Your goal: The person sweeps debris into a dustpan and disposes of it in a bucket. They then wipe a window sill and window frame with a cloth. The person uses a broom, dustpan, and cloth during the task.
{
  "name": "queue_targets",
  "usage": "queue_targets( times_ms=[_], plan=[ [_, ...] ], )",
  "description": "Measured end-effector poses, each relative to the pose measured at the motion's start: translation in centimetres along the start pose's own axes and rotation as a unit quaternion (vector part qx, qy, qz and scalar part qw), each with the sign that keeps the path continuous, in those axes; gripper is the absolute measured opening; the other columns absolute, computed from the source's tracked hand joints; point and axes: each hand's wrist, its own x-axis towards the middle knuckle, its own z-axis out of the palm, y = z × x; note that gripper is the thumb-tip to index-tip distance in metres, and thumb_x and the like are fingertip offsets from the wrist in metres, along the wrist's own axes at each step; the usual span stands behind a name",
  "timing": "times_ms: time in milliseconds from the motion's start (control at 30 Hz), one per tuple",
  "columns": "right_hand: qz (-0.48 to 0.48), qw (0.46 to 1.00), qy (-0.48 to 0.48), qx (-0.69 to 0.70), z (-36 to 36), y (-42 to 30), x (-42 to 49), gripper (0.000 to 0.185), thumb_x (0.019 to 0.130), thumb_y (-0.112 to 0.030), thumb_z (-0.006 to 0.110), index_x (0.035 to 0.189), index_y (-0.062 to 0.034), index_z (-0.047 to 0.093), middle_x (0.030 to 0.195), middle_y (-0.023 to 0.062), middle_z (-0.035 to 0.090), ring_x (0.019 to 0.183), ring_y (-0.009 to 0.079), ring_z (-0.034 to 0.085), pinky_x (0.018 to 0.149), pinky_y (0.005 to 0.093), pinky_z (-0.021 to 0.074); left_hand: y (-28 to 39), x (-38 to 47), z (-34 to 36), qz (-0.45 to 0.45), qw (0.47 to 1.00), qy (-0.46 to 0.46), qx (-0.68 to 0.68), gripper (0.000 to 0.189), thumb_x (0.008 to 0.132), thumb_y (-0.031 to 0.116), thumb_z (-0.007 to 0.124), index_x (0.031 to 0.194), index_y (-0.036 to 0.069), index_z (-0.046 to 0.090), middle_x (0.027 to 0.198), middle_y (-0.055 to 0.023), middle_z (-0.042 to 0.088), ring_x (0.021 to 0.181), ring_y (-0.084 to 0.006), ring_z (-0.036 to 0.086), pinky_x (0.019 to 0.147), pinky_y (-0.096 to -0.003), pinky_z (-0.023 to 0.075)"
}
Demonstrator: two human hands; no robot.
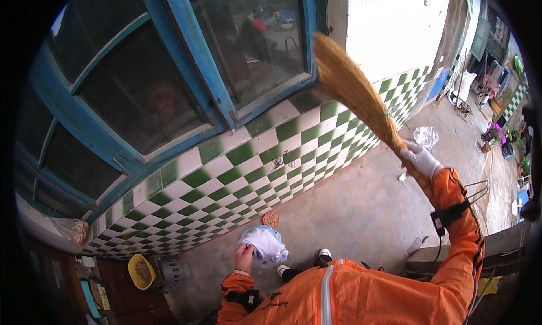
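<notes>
My right hand (421, 159), in a white glove, grips the handle of a straw hand broom (360, 84). The broom's bristle end is raised beside the right edge of a blue-framed casement window (254, 41); whether it touches the frame I cannot tell. Lower down, my bare left hand (244, 258) pinches the edge of a crumpled white and pale-blue cloth or bag (266, 245) in front of my body. The bundle hangs above the concrete floor and partly covers the view of a small red dish (271, 219) with grainy contents.
Green and white tiles (254, 166) cover the wall under the window. A yellow basin (141, 272) stands at lower left near a plastic bag hanging (72, 229) by the sill. Clear plastic (426, 136) lies on the floor at right, with potted flowers (493, 134) farther off.
</notes>
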Motion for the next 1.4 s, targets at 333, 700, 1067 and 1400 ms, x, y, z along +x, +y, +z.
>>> queue_targets(
  times_ms=[333, 700, 1067, 1400],
  plan=[
    [-0.017, 1.000, 0.014, 0.011, 1.6, 2.0, 0.0, 0.045, 0.091, -0.025, 0.058, 0.133, -0.0103, 0.049, 0.080, 0.0004, 0.058, 0.064, 0.0093, 0.056, 0.050, 0.0252, 0.0503, -1.0, -0.2, 2.0, -0.006, 1.000, -0.009, -0.007, 0.015, 0.089, 0.009, 0.057, 0.102, 0.003, 0.062, 0.091, 0.0008, 0.059, 0.079, -0.0090, 0.055, 0.067, -0.0240, 0.0457],
    [-0.024, 0.998, 0.012, 0.063, 2.6, 2.6, -0.1, 0.047, 0.092, -0.022, 0.058, 0.136, -0.0094, 0.046, 0.078, 0.0011, 0.057, 0.062, 0.0098, 0.056, 0.048, 0.0253, 0.0505, -2.3, -1.9, 0.8, -0.028, 0.996, 0.061, -0.062, 0.020, 0.088, 0.010, 0.058, 0.106, 0.005, 0.061, 0.097, -0.0010, 0.061, 0.083, -0.0113, 0.057, 0.068, -0.0257, 0.0476],
    [0.031, 0.997, 0.014, 0.065, 3.4, 3.1, -0.9, 0.049, 0.091, -0.023, 0.058, 0.135, -0.0058, 0.046, 0.083, 0.0048, 0.059, 0.066, 0.0133, 0.059, 0.050, 0.0276, 0.0525, 0.5, -1.5, -4.9, 0.001, 0.943, 0.278, -0.184, 0.015, 0.089, 0.021, 0.059, 0.104, 0.017, 0.058, 0.095, 0.0042, 0.058, 0.086, -0.0097, 0.052, 0.069, -0.0288, 0.0416],
    [-0.004, 0.997, -0.006, 0.073, 5.3, 4.9, -0.5, 0.053, 0.090, -0.023, 0.059, 0.138, -0.0073, 0.042, 0.083, 0.0038, 0.059, 0.063, 0.0114, 0.057, 0.049, 0.0270, 0.0521, 0.0, -5.1, -5.9, 0.015, 0.922, 0.322, -0.213, 0.020, 0.089, 0.017, 0.060, 0.109, 0.014, 0.059, 0.100, 0.0036, 0.059, 0.087, -0.0095, 0.054, 0.069, -0.0268, 0.0435]
  ],
)
